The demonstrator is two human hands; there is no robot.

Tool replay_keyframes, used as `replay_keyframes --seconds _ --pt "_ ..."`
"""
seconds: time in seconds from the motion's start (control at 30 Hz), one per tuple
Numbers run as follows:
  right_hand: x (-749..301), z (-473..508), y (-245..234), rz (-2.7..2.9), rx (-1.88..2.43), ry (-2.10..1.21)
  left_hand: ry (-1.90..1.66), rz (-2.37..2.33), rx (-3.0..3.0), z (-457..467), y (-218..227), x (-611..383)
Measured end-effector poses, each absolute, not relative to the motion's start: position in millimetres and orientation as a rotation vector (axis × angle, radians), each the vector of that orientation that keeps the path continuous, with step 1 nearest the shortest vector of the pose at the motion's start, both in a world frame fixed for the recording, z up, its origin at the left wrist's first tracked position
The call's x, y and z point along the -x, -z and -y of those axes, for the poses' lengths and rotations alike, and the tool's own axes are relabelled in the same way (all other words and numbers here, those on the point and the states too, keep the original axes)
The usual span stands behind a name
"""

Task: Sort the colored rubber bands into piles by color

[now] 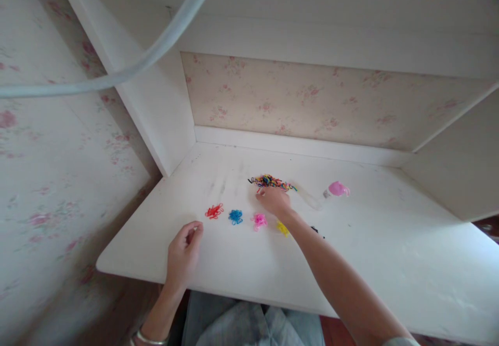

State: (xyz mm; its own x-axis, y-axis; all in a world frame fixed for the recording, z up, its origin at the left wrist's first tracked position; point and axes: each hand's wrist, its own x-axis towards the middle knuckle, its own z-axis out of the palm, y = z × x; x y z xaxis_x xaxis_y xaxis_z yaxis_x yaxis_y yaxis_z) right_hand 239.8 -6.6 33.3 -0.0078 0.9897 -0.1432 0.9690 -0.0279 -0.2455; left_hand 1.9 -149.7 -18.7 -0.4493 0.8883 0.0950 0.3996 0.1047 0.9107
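Note:
A mixed pile of small colored rubber bands (268,181) lies on the white desk. My right hand (274,201) is at its near edge, with fingers closed together and fingertips pointing left. A bit of red shows by those fingertips; whether they grip it I cannot tell. My left hand (184,250) hovers or rests near the front left, its thumb and fingers curled into a pinch, contents hidden. Between the hands are sorted heaps: red bands (214,211), blue bands (235,216), pink bands (259,221) and yellow bands (282,228). Black bands (314,229) are partly covered by my right forearm.
Right of the mixed pile lie a clear plastic bag (310,196) and a pink object (338,189) with a rounded body. White panels and a shelf enclose the desk (390,263). A pale curved tube (156,49) crosses the upper left.

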Motion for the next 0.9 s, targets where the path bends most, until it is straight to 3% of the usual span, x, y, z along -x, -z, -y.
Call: replay_keyframes --seconds 0.33,0.9 --pt "-224 -1 -26 2.172 2.249 -0.302 -1.318 -1.845 -1.227 149 18 -1" --pt "-141 53 -44 2.519 1.726 -0.367 -1.300 -1.804 -1.221 147 22 2"
